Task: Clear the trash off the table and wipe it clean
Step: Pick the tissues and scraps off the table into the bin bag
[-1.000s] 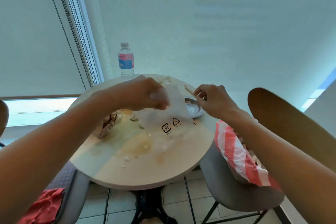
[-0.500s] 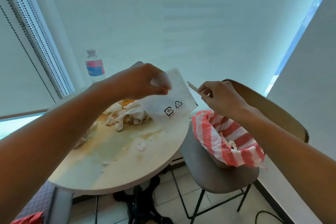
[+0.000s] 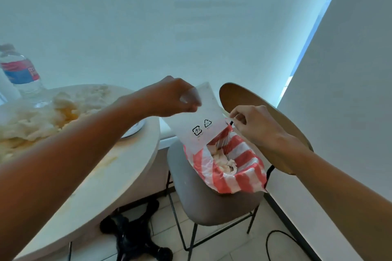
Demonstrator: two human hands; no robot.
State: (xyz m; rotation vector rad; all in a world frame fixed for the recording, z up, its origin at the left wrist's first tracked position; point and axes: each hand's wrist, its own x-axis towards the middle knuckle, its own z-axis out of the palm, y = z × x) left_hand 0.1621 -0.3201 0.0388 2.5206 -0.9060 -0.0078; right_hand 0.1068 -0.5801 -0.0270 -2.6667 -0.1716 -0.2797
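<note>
My left hand [image 3: 174, 97] pinches a clear plastic wrapper [image 3: 203, 121] printed with recycling marks and holds it over the red-and-white striped trash bag [image 3: 239, 167]. That bag stands open on the grey chair seat [image 3: 203, 203] and has crumpled tissue inside. My right hand [image 3: 252, 125] is just right of the wrapper, above the bag's rim, with its fingers curled round a thin stick whose pale end shows at the thumb. The round table [image 3: 118, 171] at left is stained and carries a heap of crumpled white tissues [image 3: 38, 121].
A water bottle [image 3: 21, 76] stands at the table's far left edge. A small metal dish [image 3: 135, 129] peeks out behind my left forearm. The chair's wooden backrest [image 3: 254, 101] rises behind the bag. A black cable [image 3: 275, 243] lies on the tiled floor.
Both hands have carried the wrapper and the stick rightward, off the table and over the striped bag on the chair. The view has swung right with them.
</note>
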